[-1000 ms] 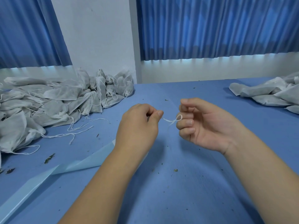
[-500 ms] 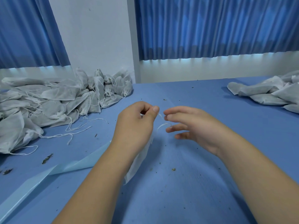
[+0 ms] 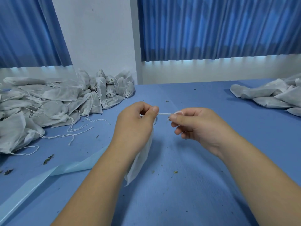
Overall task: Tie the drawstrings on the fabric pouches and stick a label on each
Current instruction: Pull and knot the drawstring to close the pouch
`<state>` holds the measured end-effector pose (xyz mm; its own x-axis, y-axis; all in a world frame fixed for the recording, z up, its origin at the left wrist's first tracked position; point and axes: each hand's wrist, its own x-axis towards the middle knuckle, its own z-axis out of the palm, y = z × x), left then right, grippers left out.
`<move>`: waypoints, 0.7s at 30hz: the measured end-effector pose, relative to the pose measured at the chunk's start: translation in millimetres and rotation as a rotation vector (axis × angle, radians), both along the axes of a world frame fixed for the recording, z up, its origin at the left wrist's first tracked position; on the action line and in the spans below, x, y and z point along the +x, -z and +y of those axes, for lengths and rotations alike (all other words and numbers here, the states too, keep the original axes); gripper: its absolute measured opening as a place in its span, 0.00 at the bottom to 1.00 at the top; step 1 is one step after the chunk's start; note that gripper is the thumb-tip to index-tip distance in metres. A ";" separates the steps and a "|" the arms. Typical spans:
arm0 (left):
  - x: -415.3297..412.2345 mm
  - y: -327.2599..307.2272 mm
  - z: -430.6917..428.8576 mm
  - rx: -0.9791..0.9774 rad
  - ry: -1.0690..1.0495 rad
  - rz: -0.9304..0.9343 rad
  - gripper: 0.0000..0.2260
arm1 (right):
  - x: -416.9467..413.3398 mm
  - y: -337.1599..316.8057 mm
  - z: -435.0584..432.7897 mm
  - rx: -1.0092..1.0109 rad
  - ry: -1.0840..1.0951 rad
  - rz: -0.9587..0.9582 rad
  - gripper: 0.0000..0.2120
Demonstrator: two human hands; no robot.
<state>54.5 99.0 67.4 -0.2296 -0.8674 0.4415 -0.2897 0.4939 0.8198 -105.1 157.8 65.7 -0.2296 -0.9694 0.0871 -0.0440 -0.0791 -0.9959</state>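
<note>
"Table [image 3: 211,185] first. What covers it?"

"Blue cloth, edge to edge, with blue curtains [image 3: 211,30] hanging behind it."

"And the heaps?"

"The big pile of pouches [image 3: 48,103] is at the far left, grey-white, strings trailing loose over the cloth. A smaller heap [image 3: 268,95] lies at the far right, well apart from it. A pale blue strip [image 3: 32,185] runs in from the lower left corner towards the left forearm."

"The hands?"

"Both are raised mid-table, near each other but not touching. The left hand [image 3: 136,123] has its fingers curled, and thumb and forefinger pinch the string at the neck of one pouch [image 3: 140,162] — it hangs down below that hand. I cannot tell whether its lower corner touches the cloth."

"The right?"

"The right hand [image 3: 195,126] pinches the other end, with a small loop showing over its forefinger. The drawstring [image 3: 164,113] is stretched straight between the two thumbs."

"Anything smaller?"

"Dark leaf crumbs [image 3: 48,159] — scattered over the cloth, mostly at the left and under the arms."
</note>
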 end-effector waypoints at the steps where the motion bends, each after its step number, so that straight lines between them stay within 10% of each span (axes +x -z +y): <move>1: 0.1 -0.1 -0.1 0.000 -0.002 0.000 0.10 | -0.5 -0.9 -0.1 -0.005 0.001 -0.038 0.05; 10: 0.4 0.6 -0.2 0.021 0.012 0.032 0.10 | -5.0 -1.7 -0.1 0.019 0.062 -0.154 0.07; 17: 1.0 0.5 0.9 0.046 0.100 0.091 0.09 | 7.3 0.9 3.6 0.067 -0.195 -0.070 0.28; 21: -0.2 1.1 1.2 0.064 0.130 0.134 0.08 | 10.9 -0.5 2.4 -0.033 -0.201 -0.067 0.12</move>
